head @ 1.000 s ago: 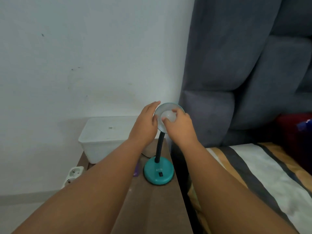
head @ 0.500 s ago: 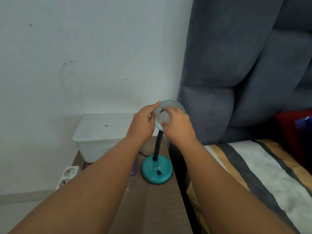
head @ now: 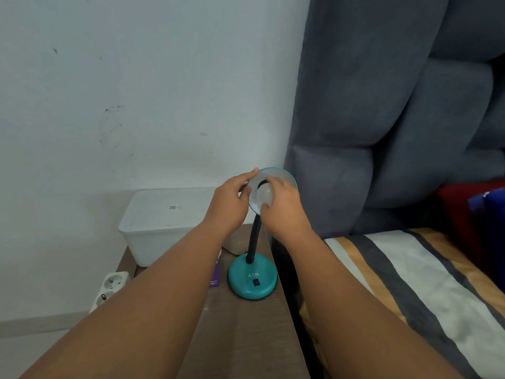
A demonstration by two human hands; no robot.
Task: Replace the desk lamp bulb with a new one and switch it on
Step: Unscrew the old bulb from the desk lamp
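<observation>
Right hand (head: 284, 206) has its fingers wrapped round the white bulb (head: 264, 195), which sits inside the teal lamp shade (head: 284, 175). Left hand (head: 228, 205) pinches the shade's rim, lamp base (head: 252, 280) on the bedside table (head: 246, 337).

Single head cam – fwd-down, close over bedside table (head: 246, 337), wide-angle.

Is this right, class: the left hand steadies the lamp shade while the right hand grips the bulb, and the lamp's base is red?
Not quite. The head view shows the base is teal, not red. The rest stands: the left hand steadies the shade while the right hand grips the bulb.
</observation>
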